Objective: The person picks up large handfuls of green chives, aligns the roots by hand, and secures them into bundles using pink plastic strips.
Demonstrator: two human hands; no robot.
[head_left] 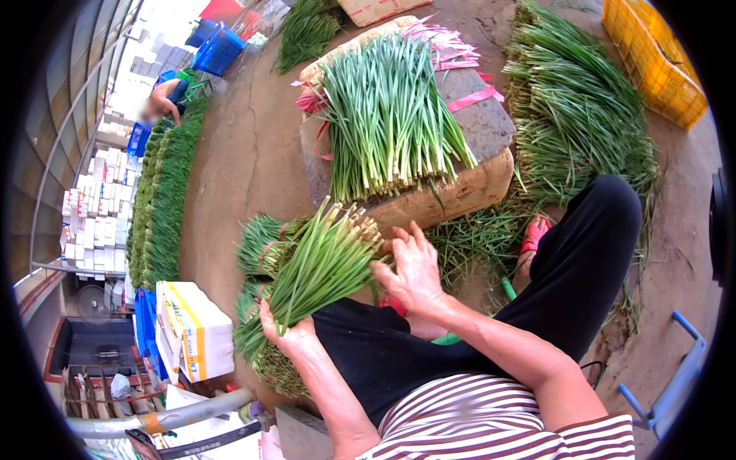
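My left hand [287, 334] is closed around a loose bunch of green chives [326, 264], held tilted above my lap with its pale stem ends pointing up and right. Beside those ends is my right hand [414, 270], fingers spread and holding nothing that I can see; whether a fingertip touches the stems I cannot tell. In front of me, a thick layer of chives [391, 115] lies on a stone-topped block [479, 107], stem ends toward me. Pink ribbons [445, 50] lie at its far side. Bundles tied with red bands [264, 244] rest on the ground left of my knee.
A large heap of chives [575, 107] covers the ground at right, near a yellow crate [652, 61]. At left stand a white foam box [195, 331] and a long row of bundles [165, 207]. Another person [165, 100] bends by blue crates [218, 50]. A blue frame [675, 376] is lower right.
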